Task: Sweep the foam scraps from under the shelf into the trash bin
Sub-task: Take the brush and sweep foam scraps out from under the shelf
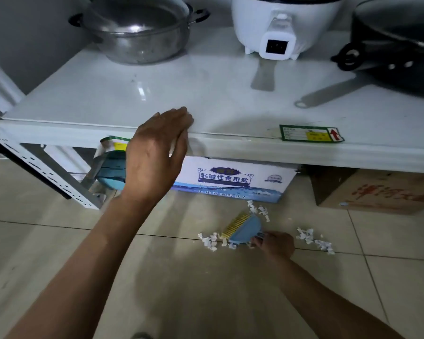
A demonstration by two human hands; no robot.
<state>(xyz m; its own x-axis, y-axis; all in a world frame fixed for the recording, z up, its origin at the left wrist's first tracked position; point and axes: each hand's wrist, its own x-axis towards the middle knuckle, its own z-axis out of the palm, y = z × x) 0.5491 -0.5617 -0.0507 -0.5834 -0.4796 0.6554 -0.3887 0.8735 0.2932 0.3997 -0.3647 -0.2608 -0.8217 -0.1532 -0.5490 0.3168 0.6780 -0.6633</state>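
White foam scraps (209, 241) lie scattered on the tiled floor in front of the low white shelf (230, 143), with more scraps (315, 240) to the right and a few at the box's foot. My right hand (275, 244) is shut on the handle of a small blue hand brush (244, 230) with yellow bristles, low on the floor among the scraps. My left hand (157, 152) rests flat on the shelf's front edge, fingers together, holding nothing. No trash bin is in view.
Under the shelf stand a white-and-blue salt carton (233, 179), a brown cardboard box (375, 192) and a blue object (112, 172) by the shelf leg (47, 172). On the shelf sit a steel pot (137, 33), a white rice cooker (279, 25) and a black pan (402, 45).
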